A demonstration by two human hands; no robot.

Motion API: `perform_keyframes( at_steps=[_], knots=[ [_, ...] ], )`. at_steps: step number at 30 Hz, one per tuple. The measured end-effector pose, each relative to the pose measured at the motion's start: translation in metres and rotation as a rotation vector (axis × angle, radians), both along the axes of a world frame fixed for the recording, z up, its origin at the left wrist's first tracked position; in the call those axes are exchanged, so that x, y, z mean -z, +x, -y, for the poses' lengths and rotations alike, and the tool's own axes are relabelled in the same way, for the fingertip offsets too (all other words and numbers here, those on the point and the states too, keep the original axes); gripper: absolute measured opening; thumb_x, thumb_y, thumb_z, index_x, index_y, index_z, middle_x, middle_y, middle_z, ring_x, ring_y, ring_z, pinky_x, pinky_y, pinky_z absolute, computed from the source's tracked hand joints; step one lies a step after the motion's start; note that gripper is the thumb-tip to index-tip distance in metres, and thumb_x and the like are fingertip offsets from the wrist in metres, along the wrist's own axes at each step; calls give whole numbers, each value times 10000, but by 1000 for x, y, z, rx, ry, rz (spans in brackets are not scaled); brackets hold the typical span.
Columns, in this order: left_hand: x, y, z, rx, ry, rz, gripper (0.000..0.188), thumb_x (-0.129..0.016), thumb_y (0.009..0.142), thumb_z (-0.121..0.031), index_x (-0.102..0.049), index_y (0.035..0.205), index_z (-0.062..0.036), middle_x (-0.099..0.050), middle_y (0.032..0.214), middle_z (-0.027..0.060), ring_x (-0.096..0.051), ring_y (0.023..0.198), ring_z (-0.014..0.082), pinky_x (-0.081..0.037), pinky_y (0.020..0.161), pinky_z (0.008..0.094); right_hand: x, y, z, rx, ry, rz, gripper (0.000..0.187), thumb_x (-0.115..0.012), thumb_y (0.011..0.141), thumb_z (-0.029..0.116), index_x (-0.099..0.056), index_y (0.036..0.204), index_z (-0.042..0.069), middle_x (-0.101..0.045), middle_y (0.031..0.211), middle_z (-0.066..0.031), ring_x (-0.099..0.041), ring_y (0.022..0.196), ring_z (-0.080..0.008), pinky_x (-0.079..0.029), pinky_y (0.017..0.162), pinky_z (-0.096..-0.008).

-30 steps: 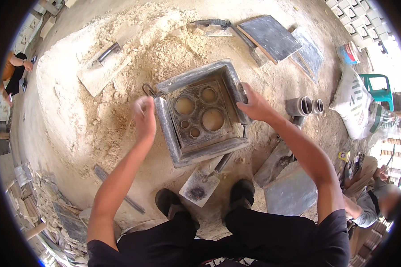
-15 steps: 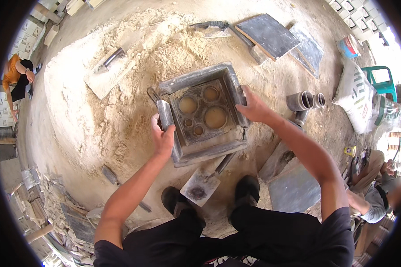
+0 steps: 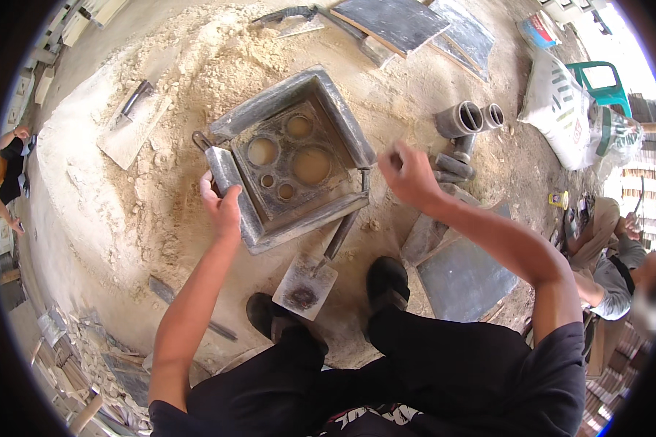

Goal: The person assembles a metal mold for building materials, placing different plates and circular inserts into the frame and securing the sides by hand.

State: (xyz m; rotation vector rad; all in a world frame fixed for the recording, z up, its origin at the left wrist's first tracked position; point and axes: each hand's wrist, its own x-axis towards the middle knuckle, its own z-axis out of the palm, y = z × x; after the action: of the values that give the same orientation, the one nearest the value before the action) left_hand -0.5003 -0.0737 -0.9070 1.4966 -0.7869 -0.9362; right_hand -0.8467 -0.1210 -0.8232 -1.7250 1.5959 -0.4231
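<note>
As I observe from my remote post, the left hand [image 3: 222, 211] is closed around the left wall of a square, dark-grey, box-like frame [image 3: 270, 102].
I find the frame on the dusty beige floor [image 3: 379, 237], its inner plate showing five round openings; the right hand [image 3: 410, 175] is curled just beside its right corner, apart from it, and I cannot tell whether it holds anything; a flat grey trowel [image 3: 306, 277] with a dark handle lies between frame and black boots [image 3: 386, 282].
</note>
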Motion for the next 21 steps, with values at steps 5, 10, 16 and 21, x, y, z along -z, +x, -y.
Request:
perform_keyframes(
  at_steps=[5,10,16,21],
  knots=[
    [7,8,-2,-37,-19,11,507,-600,735,31,-466,1222,-15,-586,1053,84,-559,925,162,-449,845,299,-7,5,-39,-685,428,-528,476,-539,883,377,-626,985,-80,-667,920,-257,-652,923,-417,-529,818,-466],
    [-8,5,-1,-124,47,-15,523,-608,737,25,-462,1237,-25,-569,1096,85,-551,958,177,-438,870,301,45,8,-28,-264,250,-318,520,-579,863,367,-555,1102,-94,-614,1080,-310,-606,1044,-436,-505,867,-464],
    [-7,8,-3,-97,60,51,480,-604,757,-6,-471,1217,-30,-573,1087,88,-549,944,175,-432,873,306,53,-14,-4,-295,229,-318,452,-605,870,258,-478,1151,-73,-619,1012,-292,-612,976,-444,-493,855,-466],
    [-5,-2,4,-91,43,-14,490,-604,764,-33,-455,1231,-37,-576,1091,101,-553,942,189,-432,871,317,33,-43,28,-517,228,-336,197,-608,760,96,-594,887,-53,-655,882,-253,-633,899,-443,-500,790,-479]
  ],
)
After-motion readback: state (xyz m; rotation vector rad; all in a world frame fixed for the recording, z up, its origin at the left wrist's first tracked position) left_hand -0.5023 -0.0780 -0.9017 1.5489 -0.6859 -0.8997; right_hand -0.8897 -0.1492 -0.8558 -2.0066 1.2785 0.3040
